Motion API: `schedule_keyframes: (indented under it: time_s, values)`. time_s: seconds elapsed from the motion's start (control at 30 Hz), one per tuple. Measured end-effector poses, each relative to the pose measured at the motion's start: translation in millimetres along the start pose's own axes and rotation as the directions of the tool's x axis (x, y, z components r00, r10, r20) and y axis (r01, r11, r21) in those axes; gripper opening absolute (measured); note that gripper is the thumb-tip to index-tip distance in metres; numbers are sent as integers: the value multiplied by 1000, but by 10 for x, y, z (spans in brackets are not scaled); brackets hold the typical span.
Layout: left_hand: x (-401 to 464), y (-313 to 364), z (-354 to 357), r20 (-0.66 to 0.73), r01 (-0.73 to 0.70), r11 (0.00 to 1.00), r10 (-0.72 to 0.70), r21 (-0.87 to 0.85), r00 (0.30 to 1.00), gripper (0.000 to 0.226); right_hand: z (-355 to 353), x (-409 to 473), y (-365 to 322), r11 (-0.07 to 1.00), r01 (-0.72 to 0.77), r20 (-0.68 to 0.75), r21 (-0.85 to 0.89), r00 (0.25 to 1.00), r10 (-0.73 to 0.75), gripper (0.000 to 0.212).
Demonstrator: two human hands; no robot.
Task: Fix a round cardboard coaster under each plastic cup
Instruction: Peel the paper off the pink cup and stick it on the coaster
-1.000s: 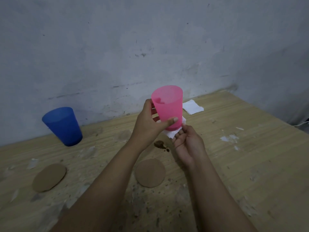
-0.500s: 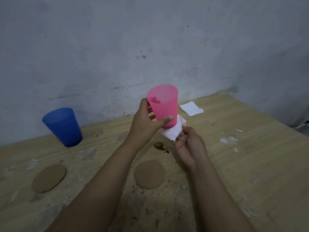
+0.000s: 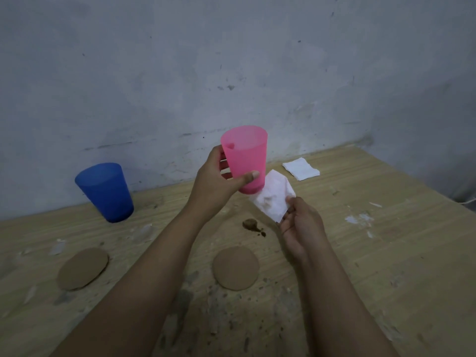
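The left hand [image 3: 215, 182] grips the pink cup [image 3: 246, 158] upright above the wooden table [image 3: 386, 253], thumb across its front, fingers behind. The right hand [image 3: 300, 228] pinches a crumpled white tissue [image 3: 273, 198] whose upper edge touches the cup's base. Directly below, a brown blob [image 3: 251, 224] sits on the wood, and nearer the person lies one round cardboard coaster [image 3: 235, 267]. A second coaster [image 3: 82, 267] lies far left, with the blue cup [image 3: 105, 191] standing behind it near the wall [image 3: 231, 60]. A folded white tissue [image 3: 300, 168] lies at the back right. Neither cup shows any contents.
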State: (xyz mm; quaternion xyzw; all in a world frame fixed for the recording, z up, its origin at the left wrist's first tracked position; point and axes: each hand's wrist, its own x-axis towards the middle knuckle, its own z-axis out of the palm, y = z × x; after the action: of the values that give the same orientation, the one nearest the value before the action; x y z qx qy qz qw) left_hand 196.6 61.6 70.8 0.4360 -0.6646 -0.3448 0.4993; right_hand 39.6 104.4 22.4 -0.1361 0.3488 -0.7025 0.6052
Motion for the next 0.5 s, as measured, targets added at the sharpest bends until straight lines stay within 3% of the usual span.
schedule_keyframes:
  time_s: [0.2,0.37,0.5]
  values:
    - [25,-191,-198,-21,75,995,-74,60,997,75,0,-9,24,972,35,9,-232,999,-34,25]
    - [1,-408,-340,-74,159,984,-154,76,985,75,13,3,38,962,33,-17,-271,999,-39,22]
    - [-49,-607,-384,-113,209,978,-210,-15,971,75,49,-33,67,951,46,-9,-305,999,-52,20]
